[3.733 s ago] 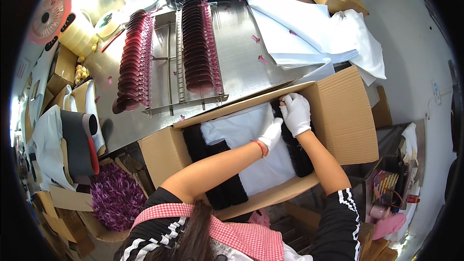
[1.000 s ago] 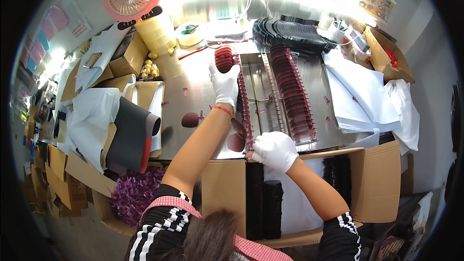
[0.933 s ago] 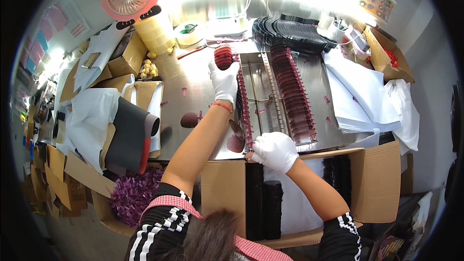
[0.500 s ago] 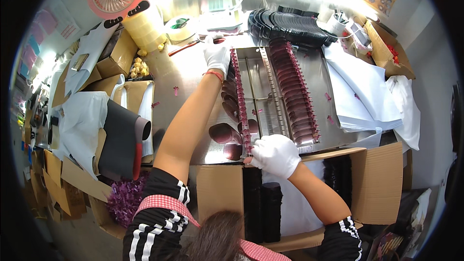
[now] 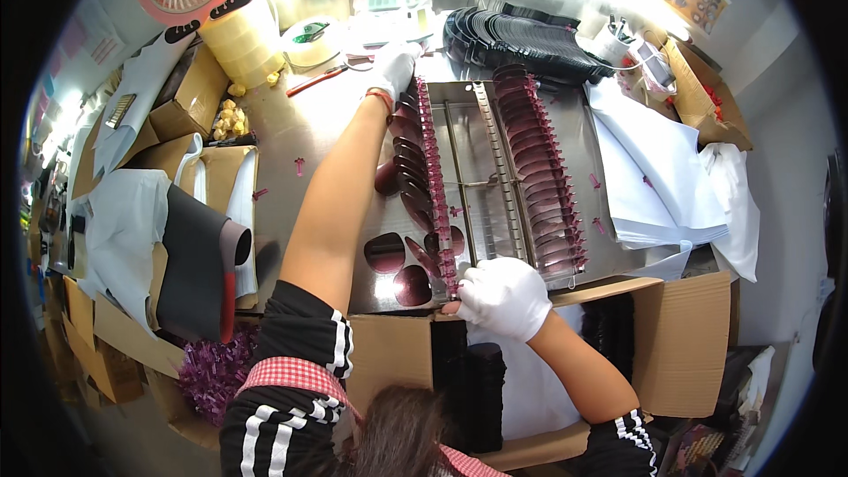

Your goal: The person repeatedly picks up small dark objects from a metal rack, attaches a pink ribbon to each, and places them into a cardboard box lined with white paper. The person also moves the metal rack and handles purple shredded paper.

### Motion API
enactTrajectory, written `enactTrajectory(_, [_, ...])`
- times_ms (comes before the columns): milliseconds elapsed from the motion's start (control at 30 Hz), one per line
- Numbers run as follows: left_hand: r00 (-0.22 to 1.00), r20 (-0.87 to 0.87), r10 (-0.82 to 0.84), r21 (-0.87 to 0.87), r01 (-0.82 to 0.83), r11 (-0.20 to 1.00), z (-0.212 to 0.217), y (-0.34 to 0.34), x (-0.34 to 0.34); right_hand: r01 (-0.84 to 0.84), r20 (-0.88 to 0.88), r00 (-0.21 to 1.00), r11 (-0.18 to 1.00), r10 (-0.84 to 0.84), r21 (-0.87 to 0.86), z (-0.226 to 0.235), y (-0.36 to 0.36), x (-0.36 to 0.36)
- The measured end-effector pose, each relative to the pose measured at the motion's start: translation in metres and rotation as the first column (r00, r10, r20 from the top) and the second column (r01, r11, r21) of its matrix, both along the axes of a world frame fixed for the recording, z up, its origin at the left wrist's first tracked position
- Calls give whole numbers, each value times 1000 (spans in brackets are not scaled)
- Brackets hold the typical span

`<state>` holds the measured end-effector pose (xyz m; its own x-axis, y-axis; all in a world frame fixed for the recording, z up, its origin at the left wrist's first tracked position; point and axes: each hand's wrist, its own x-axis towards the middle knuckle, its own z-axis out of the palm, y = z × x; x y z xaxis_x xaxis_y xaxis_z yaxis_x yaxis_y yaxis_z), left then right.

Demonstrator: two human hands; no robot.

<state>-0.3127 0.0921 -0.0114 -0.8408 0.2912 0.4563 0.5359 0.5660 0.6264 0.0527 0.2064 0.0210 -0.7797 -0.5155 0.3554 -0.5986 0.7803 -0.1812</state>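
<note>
Grip of the right hand [image 5: 505,299], white-gloved, is drawn in around the near end of a pink clip strip [image 5: 430,177], and I can make out a bare fingertip there. The left hand [image 5: 397,67], gloved too, is stretched out to the strip's far end; glare and the angle hide its fingers from me, so I cannot tell how wide or narrow that grip is. The strip runs between the hands along the left side of a metal rack [image 5: 502,163]. On my feed, dark plum lenses [image 5: 413,199] overlap along the strip's left side, with a few loose ones by its near end on the metal counter [image 5: 291,128]. Along the rack's right side, I see a second row of lenses [image 5: 534,172] beside more pink clips. Farther out, I have a curved stack of black pieces [image 5: 526,40] behind the rack and white sheets [image 5: 654,181] to its right. Below the right hand, an open cardboard box [image 5: 685,344] holds black bundles [image 5: 484,397] and white material [image 5: 537,389].
</note>
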Motion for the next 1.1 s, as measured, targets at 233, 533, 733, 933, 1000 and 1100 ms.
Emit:
enactTrajectory(233, [920,194,-341,398,244,885,23,-24,28,172,74,982,985,-171,0,9,-10,2])
enactTrajectory(533, [-137,754,-642,640,372,672,90,-68,18,446,123,894,827,-431,-342,4,-40,-2])
enactTrajectory(733, [-53,874,-483,425,567,706,91,-52,25,492,240,866,833,-439,-252,-6,-32,2])
enactTrajectory(933, [532,576,-621,107,704,702,89,-71,92,496,248,864,824,-438,-272,2,-38,0])
enactTrajectory(1000, [368,762,-534,345,467,814,105,-69,116,489,230,868,836,-440,-248,2,-34,2])
enactTrajectory(1100, [564,643,-518,99,610,786,100,-78,120,481,246,870,844,-427,-238,-3,-33,1])
